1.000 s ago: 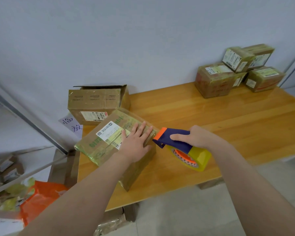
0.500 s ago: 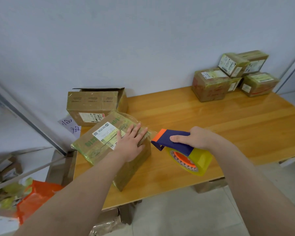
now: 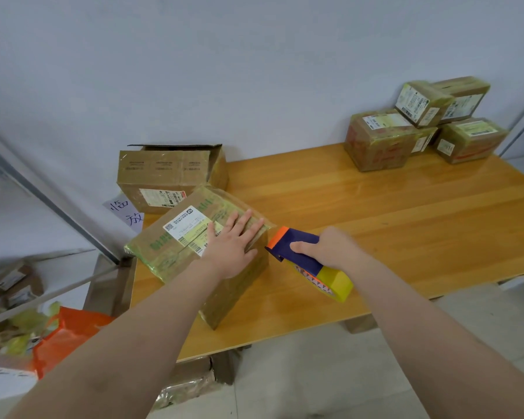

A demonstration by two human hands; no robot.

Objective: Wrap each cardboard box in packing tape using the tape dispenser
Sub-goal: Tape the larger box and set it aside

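Note:
A cardboard box [image 3: 176, 252] with a white label and shiny yellowish tape stands at the near left of the wooden table [image 3: 375, 213]. My left hand [image 3: 232, 244] presses flat on its top, fingers straight. My right hand [image 3: 327, 247] grips the tape dispenser [image 3: 309, 260], a dark blue body with an orange tip and a yellow tape roll. The orange tip sits just right of the box's upper right edge, with a short strip of tape running from it to the box.
An open cardboard box [image 3: 170, 176] stands behind the taped one by the wall. Several taped boxes [image 3: 421, 125] are stacked at the table's far right. Left of the table are an orange bag [image 3: 70, 334] and small boxes; plastic wrap lies on the floor beneath.
The dispenser's roll end has swung lower while its tip stays at the box's right edge. My left hand has stayed pressed flat on the box top.

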